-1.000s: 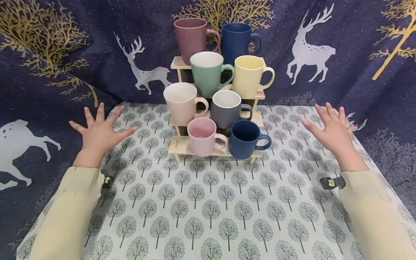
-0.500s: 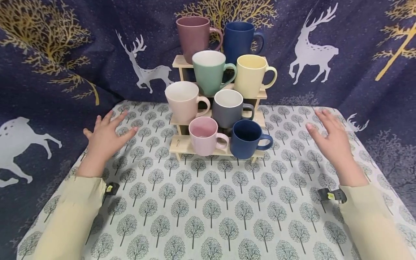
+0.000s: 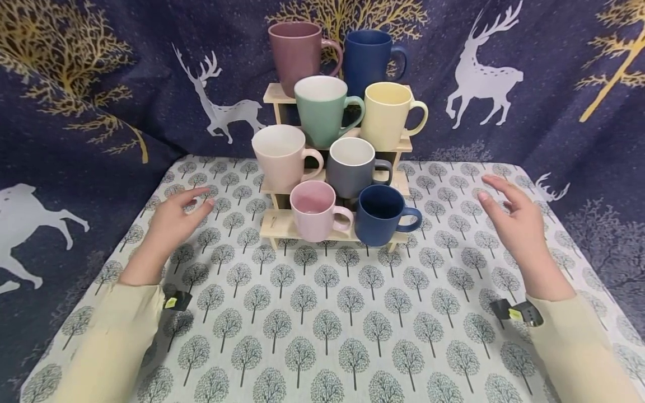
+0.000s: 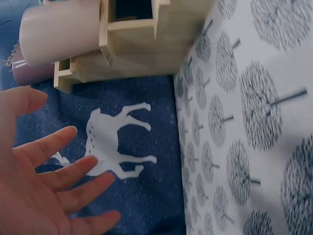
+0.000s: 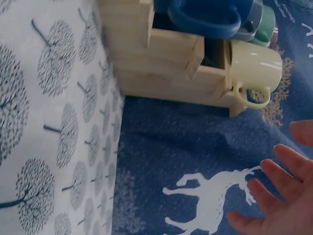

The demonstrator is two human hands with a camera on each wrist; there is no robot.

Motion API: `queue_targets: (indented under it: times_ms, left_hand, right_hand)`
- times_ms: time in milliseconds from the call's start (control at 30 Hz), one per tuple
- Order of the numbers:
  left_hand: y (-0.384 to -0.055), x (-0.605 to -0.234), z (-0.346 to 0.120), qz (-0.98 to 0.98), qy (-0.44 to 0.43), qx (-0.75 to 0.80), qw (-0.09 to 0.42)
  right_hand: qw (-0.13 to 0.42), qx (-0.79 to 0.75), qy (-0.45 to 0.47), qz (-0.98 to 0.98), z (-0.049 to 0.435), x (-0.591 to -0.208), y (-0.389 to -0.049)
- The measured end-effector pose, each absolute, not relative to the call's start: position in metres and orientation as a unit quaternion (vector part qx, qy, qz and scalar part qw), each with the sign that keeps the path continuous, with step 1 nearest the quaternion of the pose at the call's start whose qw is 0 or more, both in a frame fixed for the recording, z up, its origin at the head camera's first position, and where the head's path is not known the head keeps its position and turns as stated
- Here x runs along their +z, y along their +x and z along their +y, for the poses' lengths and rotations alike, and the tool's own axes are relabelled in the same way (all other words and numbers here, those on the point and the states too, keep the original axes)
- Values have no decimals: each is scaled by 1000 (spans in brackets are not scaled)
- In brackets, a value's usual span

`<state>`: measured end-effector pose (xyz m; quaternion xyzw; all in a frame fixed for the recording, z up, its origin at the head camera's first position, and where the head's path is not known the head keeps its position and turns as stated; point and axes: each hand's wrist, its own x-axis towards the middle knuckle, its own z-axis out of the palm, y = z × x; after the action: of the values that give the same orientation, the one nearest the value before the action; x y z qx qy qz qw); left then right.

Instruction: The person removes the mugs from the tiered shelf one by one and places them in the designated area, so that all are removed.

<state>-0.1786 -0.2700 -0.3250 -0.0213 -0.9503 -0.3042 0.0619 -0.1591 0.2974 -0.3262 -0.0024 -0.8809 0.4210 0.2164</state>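
Eight mugs [image 3: 347,176] sit on a rack [image 3: 283,228], its mark [image 3: 274,222] unreadable; both hands [image 3: 173,221] [image 3: 521,224] are loosely spread.

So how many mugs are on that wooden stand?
8, by row, left to right: top, plum mug and blue mug; second, green mug and yellow mug; third, pale-pink mug and grey mug; bottom, pink mug and navy mug. A smaller one behind could be hidden.

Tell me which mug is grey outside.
The grey mug right of the pale pink mug, on the second tier from the bottom; no other mug is grey.
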Motion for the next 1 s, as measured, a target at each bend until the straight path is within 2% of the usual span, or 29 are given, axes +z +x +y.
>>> queue_targets:
  times_ms: [200,367,700,1000]
  left_hand:
    - [-182,-325,-262,-924,-8,-381,9]
    - [-185,-329,-255,-902,-4,-430,-21]
    - [-192,-354,-240,-837,7,-533,-125]
    - [-196,-368,-229,-800,24,-576,-168]
  right_hand:
    - [220,497,19,-839,289,-321,-156]
    - [200,506,36,-838,284,-319,-154]
    - [153,589,73,-790,283,-323,-155]
    - [129,630,92,-760,275,-329,-161]
